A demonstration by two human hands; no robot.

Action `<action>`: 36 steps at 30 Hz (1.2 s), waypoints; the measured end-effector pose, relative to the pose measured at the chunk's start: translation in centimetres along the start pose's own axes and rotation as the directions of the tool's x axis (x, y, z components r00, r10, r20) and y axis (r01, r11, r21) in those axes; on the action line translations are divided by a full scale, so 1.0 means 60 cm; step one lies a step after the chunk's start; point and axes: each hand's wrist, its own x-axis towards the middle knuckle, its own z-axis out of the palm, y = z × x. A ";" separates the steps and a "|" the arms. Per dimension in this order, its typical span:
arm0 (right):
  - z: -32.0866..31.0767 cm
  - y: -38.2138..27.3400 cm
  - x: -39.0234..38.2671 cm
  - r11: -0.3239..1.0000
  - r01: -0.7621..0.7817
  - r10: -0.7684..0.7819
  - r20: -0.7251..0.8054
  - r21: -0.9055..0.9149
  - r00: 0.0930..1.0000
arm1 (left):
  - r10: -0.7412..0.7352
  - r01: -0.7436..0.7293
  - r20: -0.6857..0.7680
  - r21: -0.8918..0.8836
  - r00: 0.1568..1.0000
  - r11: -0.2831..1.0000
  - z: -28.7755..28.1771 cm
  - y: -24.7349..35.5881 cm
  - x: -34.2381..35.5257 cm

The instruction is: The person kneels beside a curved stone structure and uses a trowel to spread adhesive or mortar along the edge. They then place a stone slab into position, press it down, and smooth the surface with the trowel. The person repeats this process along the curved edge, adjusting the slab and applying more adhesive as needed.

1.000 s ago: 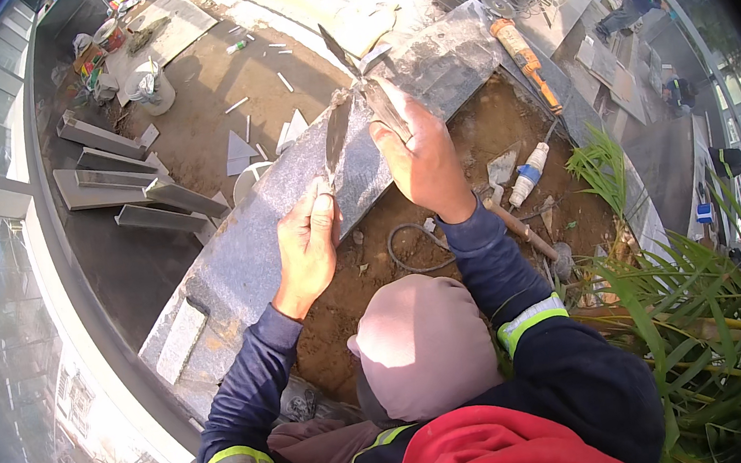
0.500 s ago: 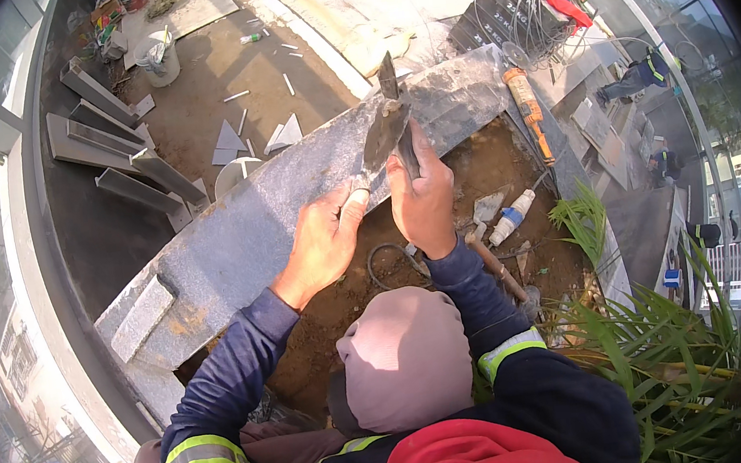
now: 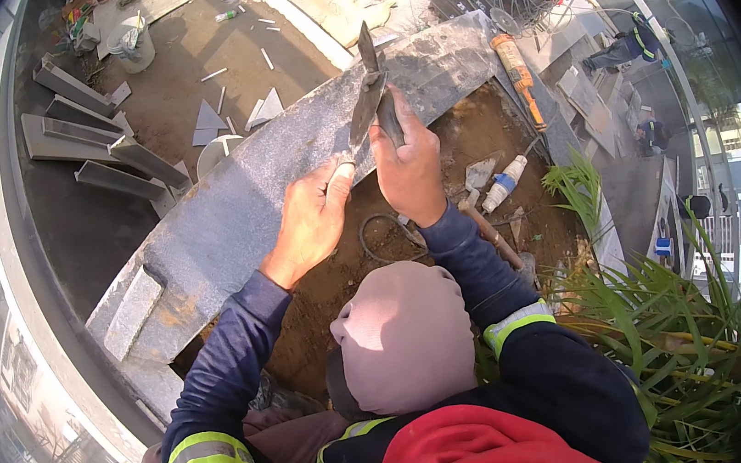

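Observation:
My left hand is closed round the handle of a small trowel, its thumb lying along the top. The grey, mortar-stained trowel blade points up and away over the stone slab. Beside it my right hand grips a dark tool that meets or crosses the blade. A narrow, pointed dark piece rises past the blade; it seems part of the right hand's tool, whose kind I cannot make out. Beneath both hands runs a long grey stone slab, with a narrow stone offcut on its near left end.
An orange caulking gun lies at the slab's right end. On the soil nearby are a white-and-blue plug connector and a cable loop. Leafy plants stand near right. Stone panels lean at left; a bucket stands beyond.
Both hands and the tools appear slightly higher and further left in view, as does the whole scene. Both grips stay the same, with the blade and dark tool still together.

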 end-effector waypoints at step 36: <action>0.020 0.029 -0.033 0.408 -0.468 0.427 0.289 0.784 0.857 | 0.152 -0.146 0.057 -0.098 0.987 0.984 0.009 -0.025 -0.009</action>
